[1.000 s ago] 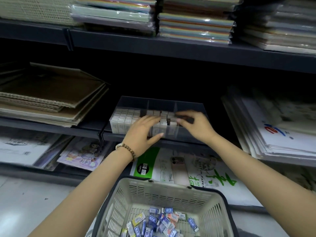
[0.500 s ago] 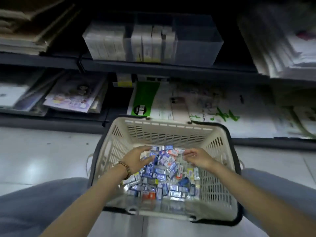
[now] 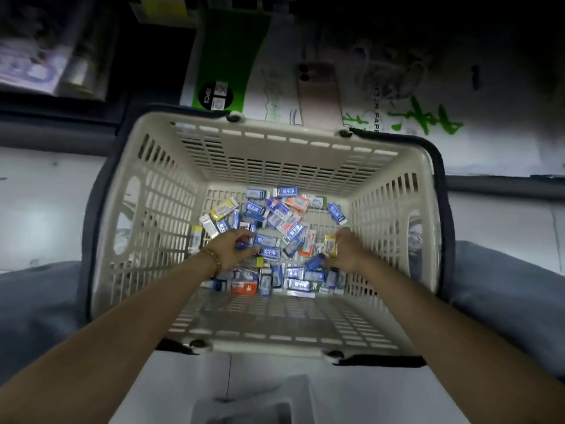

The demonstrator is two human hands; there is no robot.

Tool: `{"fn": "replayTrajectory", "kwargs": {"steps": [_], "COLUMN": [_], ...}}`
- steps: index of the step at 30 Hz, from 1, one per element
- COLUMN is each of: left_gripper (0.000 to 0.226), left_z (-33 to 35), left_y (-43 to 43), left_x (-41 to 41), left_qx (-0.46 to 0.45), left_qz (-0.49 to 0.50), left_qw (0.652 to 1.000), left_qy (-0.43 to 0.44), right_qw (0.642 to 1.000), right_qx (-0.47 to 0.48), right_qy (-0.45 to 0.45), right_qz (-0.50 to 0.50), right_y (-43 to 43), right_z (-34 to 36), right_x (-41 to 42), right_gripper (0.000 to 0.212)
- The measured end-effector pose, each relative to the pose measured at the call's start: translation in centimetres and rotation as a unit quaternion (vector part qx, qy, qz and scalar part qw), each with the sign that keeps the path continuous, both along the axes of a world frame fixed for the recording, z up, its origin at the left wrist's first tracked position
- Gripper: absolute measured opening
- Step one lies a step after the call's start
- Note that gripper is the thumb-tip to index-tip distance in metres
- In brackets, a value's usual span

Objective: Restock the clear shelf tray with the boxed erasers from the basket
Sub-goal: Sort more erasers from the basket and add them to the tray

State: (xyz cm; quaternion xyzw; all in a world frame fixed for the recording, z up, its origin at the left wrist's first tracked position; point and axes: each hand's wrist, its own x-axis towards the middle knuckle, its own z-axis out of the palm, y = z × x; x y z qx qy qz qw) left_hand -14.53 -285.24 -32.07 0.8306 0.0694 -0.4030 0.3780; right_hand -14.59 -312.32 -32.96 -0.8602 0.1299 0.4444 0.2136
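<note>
A beige plastic basket (image 3: 275,154) with a dark handle stands on the floor between my knees. Its bottom holds several small boxed erasers (image 3: 276,209), mostly blue and white, some orange or yellow. My left hand (image 3: 234,249), with a bead bracelet at the wrist, reaches into the pile and curls its fingers around a blue boxed eraser (image 3: 243,244). My right hand (image 3: 345,250) is in the right part of the pile and pinches a blue boxed eraser (image 3: 316,261), with a yellow box (image 3: 330,244) by its fingers. The clear shelf tray is out of view.
Behind the basket lies the bottom shelf with flat paper packs, one green and white (image 3: 226,56), and a pink phone (image 3: 318,93) on top. A purple picture pack (image 3: 27,62) lies at the far left. Pale floor tiles surround the basket.
Both hands left the shelf tray and went down into the basket. The view tilted down, so the tray dropped out of sight. The fingers have closed on eraser boxes.
</note>
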Motion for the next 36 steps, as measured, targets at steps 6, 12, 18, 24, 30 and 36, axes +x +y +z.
{"fn": "replayTrajectory", "kwargs": {"steps": [6, 12, 18, 24, 30, 36], "left_gripper": [0.035, 0.027, 0.028, 0.023, 0.012, 0.009], "left_z": [0.0, 1.1, 3.1, 5.8, 10.0, 10.7], "left_y": [2.4, 3.8, 2.0, 0.9, 6.1, 8.3], "left_x": [-0.1, -0.4, 0.1, 1.1, 3.3, 1.5], "left_qx": [0.043, 0.037, -0.037, -0.156, -0.101, -0.125], "left_qz": [-0.025, -0.082, -0.020, 0.192, 0.192, 0.241], "left_qw": [0.998, 0.996, 0.999, 0.968, 0.970, 0.949], "left_qy": [-0.049, 0.012, -0.013, 0.039, -0.106, -0.162], "right_qw": [0.976, 0.977, 0.945, 0.875, 0.957, 0.971], "right_qx": [-0.078, -0.039, 0.266, 0.404, 0.284, 0.141], "right_qy": [0.094, 0.105, 0.035, 0.019, -0.023, -0.059], "right_qz": [0.181, 0.181, -0.186, -0.265, -0.052, 0.184], "right_y": [0.6, 0.6, 3.1, 9.3, 10.8, 15.6], "right_z": [1.0, 1.6, 4.9, 6.1, 3.7, 1.1], "right_x": [-0.2, -1.0, 1.6, 1.5, 1.0, -0.4], "right_gripper": [0.042, 0.042, 0.026, 0.022, 0.033, 0.038]}}
